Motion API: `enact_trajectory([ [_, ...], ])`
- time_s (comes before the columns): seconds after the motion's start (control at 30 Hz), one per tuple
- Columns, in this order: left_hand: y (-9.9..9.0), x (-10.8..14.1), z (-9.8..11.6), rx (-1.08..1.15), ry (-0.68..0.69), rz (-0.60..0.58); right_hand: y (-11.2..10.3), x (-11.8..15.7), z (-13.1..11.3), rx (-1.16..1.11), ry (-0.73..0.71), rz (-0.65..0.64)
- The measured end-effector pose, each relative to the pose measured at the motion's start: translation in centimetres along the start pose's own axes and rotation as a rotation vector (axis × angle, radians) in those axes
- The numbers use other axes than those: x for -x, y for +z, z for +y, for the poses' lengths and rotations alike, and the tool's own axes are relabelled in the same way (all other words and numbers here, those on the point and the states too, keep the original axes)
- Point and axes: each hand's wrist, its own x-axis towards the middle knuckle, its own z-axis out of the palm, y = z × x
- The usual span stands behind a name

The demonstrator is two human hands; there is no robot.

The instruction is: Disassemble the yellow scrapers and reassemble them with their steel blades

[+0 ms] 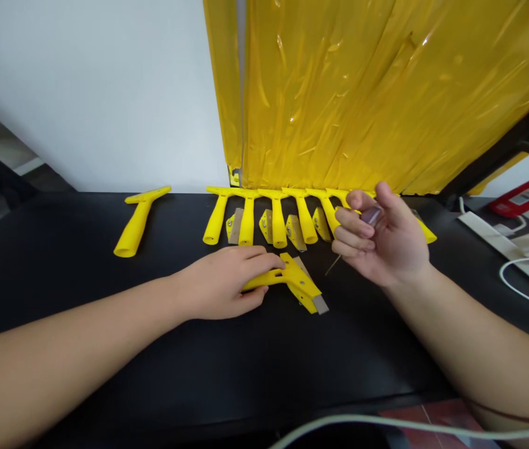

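On the black tabletop [199, 362], the left hand [220, 280] gripped an assembled yellow scraper [295, 284], the right hand [381, 237] pinched a slim screwdriver [371, 216], and yellow handles [278, 224] and separate blade heads [295, 232] lay beyond.

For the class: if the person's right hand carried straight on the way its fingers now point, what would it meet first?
The right hand points left, so it would probably meet the nearest yellow scraper handle in the row just beyond its fingertips, though depth is unclear and it may pass above.
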Motion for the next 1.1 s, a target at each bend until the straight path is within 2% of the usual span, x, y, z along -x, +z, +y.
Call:
enact_trajectory([
  [0.07,-0.1,0.0,0.0,-0.005,-0.027,0.031,-0.7,-0.3,0.1,0.168,0.01,0.078],
  [0.13,-0.2,0.0,0.1,-0.014,-0.058,0.066,-1.2,-0.5,0.4,0.447,0.009,0.105],
  [0.27,-0.4,0.1,0.4,-0.028,-0.129,0.151,-1.4,-0.4,1.1,1.028,0.054,-0.058],
  [0.4,-0.6,0.1,0.6,-0.016,-0.172,0.203,-1.3,0.0,1.0,1.278,0.142,-0.186],
  [0.6,-0.6,0.1,0.6,-0.016,-0.196,0.194,-0.6,0.5,0.7,1.42,0.29,-0.306],
  [0.8,-0.7,-0.1,0.4,0.026,-0.219,0.224,0.1,0.7,0.8,1.393,0.281,-0.359],
  [0.9,-0.7,-0.1,0.3,0.04,-0.225,0.236,0.0,0.7,1.0,1.36,0.301,-0.419],
  [1.1,-0.5,-0.1,0.3,0.039,-0.229,0.218,-0.4,0.7,1.5,1.334,0.31,-0.446],
])
